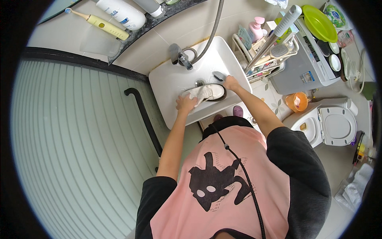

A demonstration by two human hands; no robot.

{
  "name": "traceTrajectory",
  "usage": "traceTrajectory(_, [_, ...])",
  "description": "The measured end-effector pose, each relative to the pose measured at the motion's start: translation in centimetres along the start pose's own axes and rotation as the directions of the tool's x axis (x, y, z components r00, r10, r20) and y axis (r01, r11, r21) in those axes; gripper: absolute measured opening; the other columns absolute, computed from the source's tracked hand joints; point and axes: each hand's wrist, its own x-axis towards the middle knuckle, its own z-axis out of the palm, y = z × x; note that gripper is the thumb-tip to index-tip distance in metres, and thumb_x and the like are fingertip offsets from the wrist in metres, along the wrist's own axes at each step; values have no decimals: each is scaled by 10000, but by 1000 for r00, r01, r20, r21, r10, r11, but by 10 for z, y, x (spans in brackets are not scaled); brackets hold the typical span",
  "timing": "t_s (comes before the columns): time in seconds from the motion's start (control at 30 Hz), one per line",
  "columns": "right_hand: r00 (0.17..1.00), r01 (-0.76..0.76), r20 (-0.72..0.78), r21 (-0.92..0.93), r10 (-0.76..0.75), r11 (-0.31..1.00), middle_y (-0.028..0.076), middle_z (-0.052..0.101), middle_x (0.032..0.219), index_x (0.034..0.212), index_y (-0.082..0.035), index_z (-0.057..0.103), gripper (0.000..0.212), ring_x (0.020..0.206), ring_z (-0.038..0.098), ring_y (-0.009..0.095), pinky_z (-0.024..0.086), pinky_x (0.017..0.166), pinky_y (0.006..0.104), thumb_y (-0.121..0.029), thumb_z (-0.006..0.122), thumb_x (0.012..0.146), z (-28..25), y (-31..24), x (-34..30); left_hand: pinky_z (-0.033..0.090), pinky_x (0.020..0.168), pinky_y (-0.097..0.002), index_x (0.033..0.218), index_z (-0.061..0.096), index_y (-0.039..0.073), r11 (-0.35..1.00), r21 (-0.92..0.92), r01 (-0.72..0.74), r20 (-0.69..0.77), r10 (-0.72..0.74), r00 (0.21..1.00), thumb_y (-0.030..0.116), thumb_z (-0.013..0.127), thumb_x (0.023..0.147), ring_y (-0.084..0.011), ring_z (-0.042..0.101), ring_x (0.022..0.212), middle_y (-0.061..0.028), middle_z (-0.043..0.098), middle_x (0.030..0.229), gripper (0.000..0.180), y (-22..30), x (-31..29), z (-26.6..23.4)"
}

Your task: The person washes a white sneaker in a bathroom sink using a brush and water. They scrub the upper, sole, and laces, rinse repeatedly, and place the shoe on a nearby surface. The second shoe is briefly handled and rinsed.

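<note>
A white shoe (207, 92) with a dark rim along its sole lies in the white sink (163, 81), just in front of the drain (199, 83). My left hand (186, 102) is closed on the shoe's left end. To the right and a little farther back, my right hand (230, 83) grips a small dark grey brush (219, 76). The brush is apart from the shoe, over the sink's right half. Its handle is mostly hidden in my fingers.
A chrome faucet (181, 57) and a grey hose (214, 30) stand at the sink's back. A crowded storage rack (288, 53) is to the right, then a washing machine (296, 73), an orange bin (297, 102) and a toilet (337, 125). A ribbed glass panel (79, 139) fills the left.
</note>
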Motion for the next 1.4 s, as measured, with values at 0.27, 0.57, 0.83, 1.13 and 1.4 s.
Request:
traceTrajectory(0.27, [974,-155,225,644,9,749,112,526,693,838,49,514,341,466,529,184,457,384,277,-275,552,740,24,13,-23,448,716,-313,991,583,42,782,-621,57,121,24,992,150,638,569,-243,583,818,-139,593,941,440,-45,66,30])
traceTrajectory(0.57, [878,-475,468,821,105,317,252,384,1145,1232,-16,309,720,970,464,401,481,675,519,-501,531,748,28,-26,-36,441,733,-283,1151,416,35,304,-897,-323,-262,224,939,34,583,676,-194,525,872,-137,509,1018,504,20,4,-9])
traceTrajectory(0.83, [880,-356,454,826,143,-437,108,467,1114,1085,-98,453,460,1038,423,284,303,858,507,-301,596,699,40,-54,-51,392,859,-313,1312,123,34,531,-660,-531,-304,458,835,-110,571,660,-235,471,1027,-214,457,1117,804,22,-6,-15])
traceTrajectory(1.13, [923,-168,361,687,133,-707,106,523,921,890,-51,510,296,850,482,288,392,815,445,-124,525,603,69,-42,-45,232,939,-420,1316,108,39,765,-420,-489,-337,369,866,-5,683,594,-288,518,950,-162,563,961,924,11,-33,-11])
traceTrajectory(1.4, [948,-176,315,623,38,-762,92,565,835,807,-37,528,275,825,513,299,387,845,416,-27,478,537,76,-36,-29,158,1010,-426,1236,292,-29,385,-842,-378,-363,115,925,-60,648,588,-232,484,1036,-173,485,1119,740,-8,-16,34])
